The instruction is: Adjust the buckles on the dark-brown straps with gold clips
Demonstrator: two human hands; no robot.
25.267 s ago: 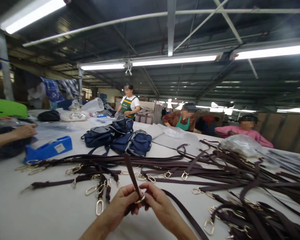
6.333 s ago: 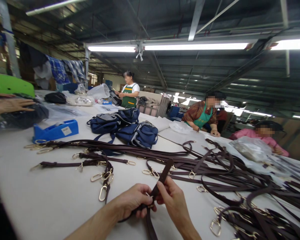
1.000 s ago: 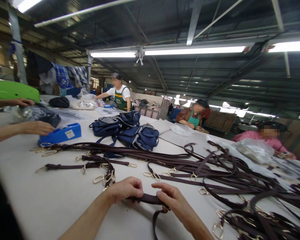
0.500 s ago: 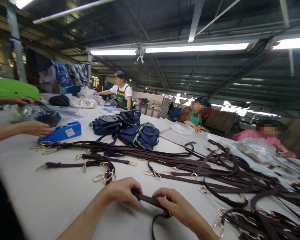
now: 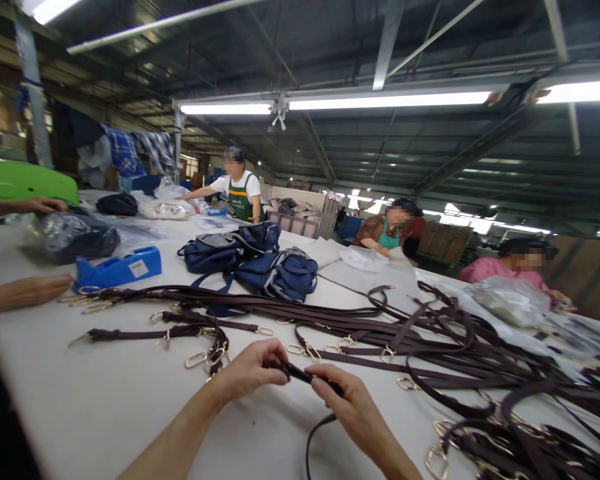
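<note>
White worktable [image 5: 105,400], factory floor: dark strap [image 5: 300,375] pinched between both hands at 6 o'clock.

Left hand [image 5: 250,367] and right hand [image 5: 347,407] each close fingertips on it; I judge short, even grips keep it flat. Blue tape dispenser [image 5: 117,267] at 10 o'clock holds a roll; contents of the plastic bag [image 5: 510,300] at 2 o'clock are unclear.

A long white bench [image 5: 105,400] carried heaps of dark straps [image 5: 430,347] with gold clips, two navy bags [image 5: 260,263], a blue tape dispenser [image 5: 117,267], and plastic-wrapped bundles [image 5: 510,300].
</note>
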